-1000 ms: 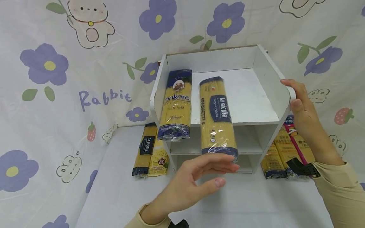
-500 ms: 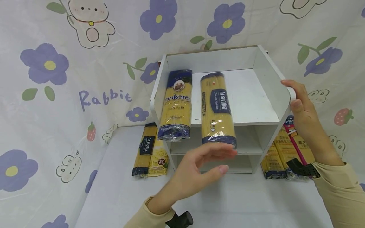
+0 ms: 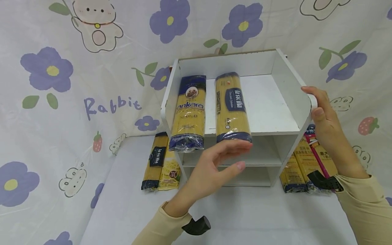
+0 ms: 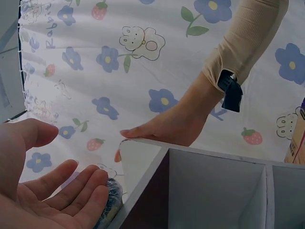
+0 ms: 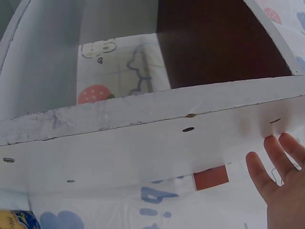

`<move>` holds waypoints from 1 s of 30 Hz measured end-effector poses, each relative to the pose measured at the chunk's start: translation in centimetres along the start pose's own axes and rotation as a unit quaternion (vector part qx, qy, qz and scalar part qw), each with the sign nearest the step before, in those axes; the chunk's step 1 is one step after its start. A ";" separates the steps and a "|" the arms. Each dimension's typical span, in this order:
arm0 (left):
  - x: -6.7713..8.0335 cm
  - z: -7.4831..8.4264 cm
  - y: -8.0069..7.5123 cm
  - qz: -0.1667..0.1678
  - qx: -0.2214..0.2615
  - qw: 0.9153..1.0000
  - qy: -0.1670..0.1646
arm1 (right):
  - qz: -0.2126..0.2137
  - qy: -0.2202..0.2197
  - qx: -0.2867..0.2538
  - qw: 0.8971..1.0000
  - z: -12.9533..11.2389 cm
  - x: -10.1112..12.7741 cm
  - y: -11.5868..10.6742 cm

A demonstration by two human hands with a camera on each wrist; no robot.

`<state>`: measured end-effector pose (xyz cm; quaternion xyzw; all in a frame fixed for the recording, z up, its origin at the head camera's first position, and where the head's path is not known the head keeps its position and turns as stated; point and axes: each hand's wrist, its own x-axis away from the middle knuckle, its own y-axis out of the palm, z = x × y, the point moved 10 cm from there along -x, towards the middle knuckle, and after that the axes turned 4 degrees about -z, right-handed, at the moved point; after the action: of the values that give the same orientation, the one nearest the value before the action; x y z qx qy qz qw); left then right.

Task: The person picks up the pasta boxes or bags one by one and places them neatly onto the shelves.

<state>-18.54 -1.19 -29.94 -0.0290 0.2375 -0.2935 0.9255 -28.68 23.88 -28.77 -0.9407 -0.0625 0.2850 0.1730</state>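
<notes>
A blue-ended la sicilia spaghetti packet (image 3: pixel 231 107) lies on the top level of a white shelf unit (image 3: pixel 269 102), its near end at the front edge. My left hand (image 3: pixel 214 166) has its fingers extended against that near end, thumb apart below. In the left wrist view, the packet's wrapped end (image 4: pixel 113 200) shows beyond the fingertips. My right hand (image 3: pixel 329 136) holds the unit's right side panel at its front corner. Several of its fingers (image 5: pixel 274 160) touch the panel's outer face in the right wrist view. An ankara spaghetti packet (image 3: pixel 190 112) lies left of the la sicilia packet.
Left of the unit, another la sicilia packet (image 3: pixel 156 160) and a yellow packet (image 3: pixel 170 170) rest on the white table (image 3: pixel 128 204). More yellow pasta packets (image 3: pixel 295 170) lie at its right, beside my right forearm. A patterned curtain (image 3: pixel 76 136) hangs behind.
My left hand has moved up and forward, and the la sicilia packet has slid deeper onto the top level. The right hand has stayed on the side panel.
</notes>
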 end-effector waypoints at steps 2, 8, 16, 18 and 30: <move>-0.3 -0.2 -0.2 0.004 0.001 1.000 0.001 | 0.001 0.002 -0.002 1.000 0.0 0.0 0.0; -0.8 -0.6 -0.6 0.016 0.000 1.000 0.002 | 0.005 0.002 -0.013 1.000 0.1 0.0 0.0; -0.6 -0.4 -0.2 0.010 -0.005 1.000 0.002 | -0.001 -0.011 -0.008 1.000 -0.1 0.0 0.0; -0.4 -0.2 -0.1 0.004 -0.013 1.000 0.004 | -0.001 -0.012 -0.014 1.000 0.0 0.0 0.0; 4.9 3.6 -0.8 -0.112 -0.010 0.989 0.101 | -0.007 -0.033 -0.008 0.999 -0.3 -0.1 0.0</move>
<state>-13.84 -4.89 -28.63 -0.0348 0.3279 -0.3941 0.8579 -28.61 23.74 -28.53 -0.9318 -0.0767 0.3137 0.1655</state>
